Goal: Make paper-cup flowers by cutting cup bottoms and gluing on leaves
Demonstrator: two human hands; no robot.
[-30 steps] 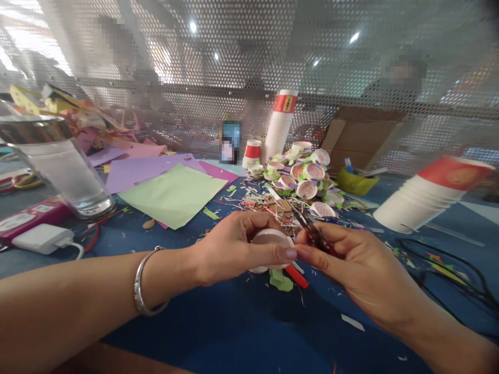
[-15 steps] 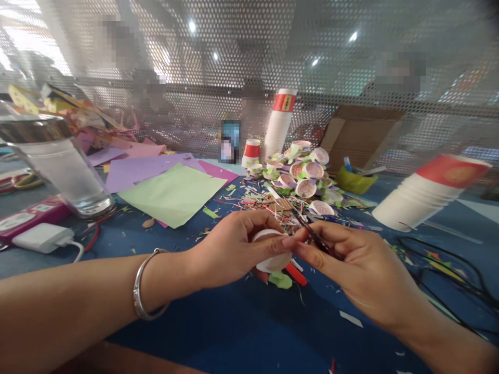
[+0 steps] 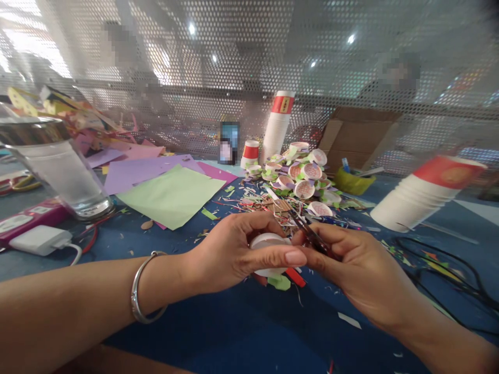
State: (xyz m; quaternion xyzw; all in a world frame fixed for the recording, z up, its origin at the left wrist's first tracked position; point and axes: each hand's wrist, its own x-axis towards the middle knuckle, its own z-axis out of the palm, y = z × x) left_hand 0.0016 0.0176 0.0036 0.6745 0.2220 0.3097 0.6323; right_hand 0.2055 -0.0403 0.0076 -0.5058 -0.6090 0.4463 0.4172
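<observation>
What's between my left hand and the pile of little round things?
In the head view, loose scraps lie between your left hand and the pile.

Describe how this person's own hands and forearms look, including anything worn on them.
The left hand is ungloved, with a shiny, rounded silver bangle just behind it. The right hand is ungloved too, with no bracelet or watch in view. Neither forearm shows a sleeve as far as the picture reaches.
</observation>
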